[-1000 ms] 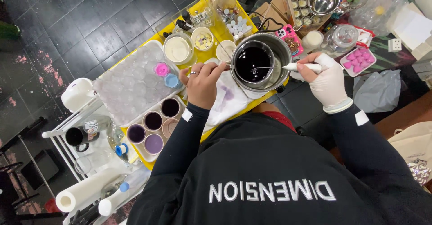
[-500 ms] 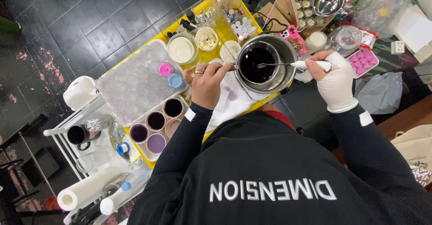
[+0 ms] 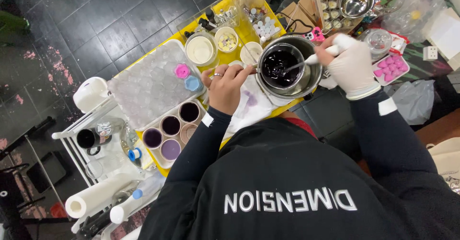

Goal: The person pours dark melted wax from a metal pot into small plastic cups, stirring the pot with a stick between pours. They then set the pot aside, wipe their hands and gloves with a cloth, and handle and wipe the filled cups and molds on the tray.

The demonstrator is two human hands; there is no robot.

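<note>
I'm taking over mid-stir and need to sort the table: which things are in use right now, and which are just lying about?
In use:
- metal pot of dark purple liquid
- stirring tool in gloved right hand
- bare left hand steadying the pot's handle

Lying about:
- clear mould tray
- four small cups
- pink pieces tray
- paper roll
- metal bowl

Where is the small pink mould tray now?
In the head view, the pink mould tray lies at the right, just beyond the gloved right hand, beside a clear lidded jar.

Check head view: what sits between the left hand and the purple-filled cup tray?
A white cloth with purple stains, under the left hand, reaches toward the cup tray; yellow tabletop shows around it.
</note>
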